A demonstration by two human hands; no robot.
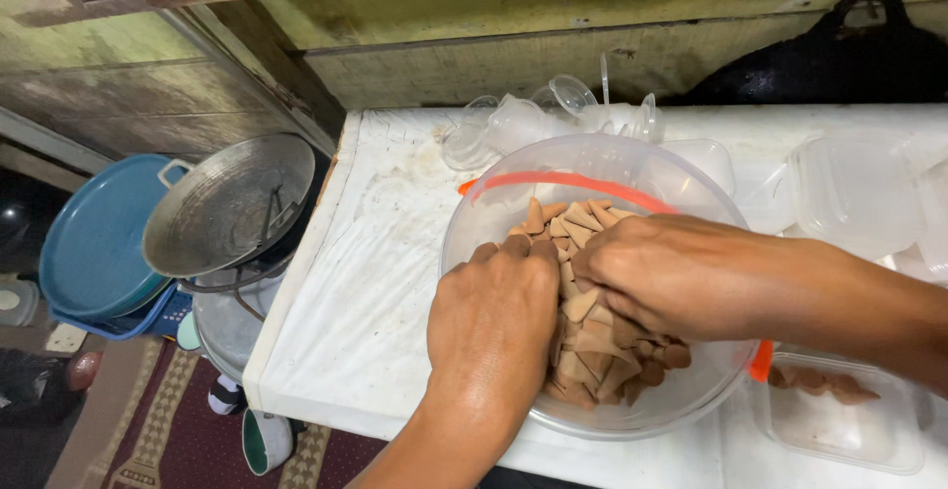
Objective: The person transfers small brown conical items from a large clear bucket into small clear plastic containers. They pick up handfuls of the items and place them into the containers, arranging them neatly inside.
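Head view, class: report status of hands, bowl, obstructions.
Both hands, left and right, in clear bowl, among brown triangular pieces. Closure unclear. Small tub beside.

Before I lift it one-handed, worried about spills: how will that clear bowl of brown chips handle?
The bowl looks like thin plastic, so it may flex. The chips are heaped toward the near side, so it might tip. Both hands are inside; lifting from underneath seems safer.

Both hands, left hand (491, 323) and right hand (671, 277), dig into brown chips (592, 351) inside a clear bowl (494, 212) on the white bench (365, 282), centre frame.
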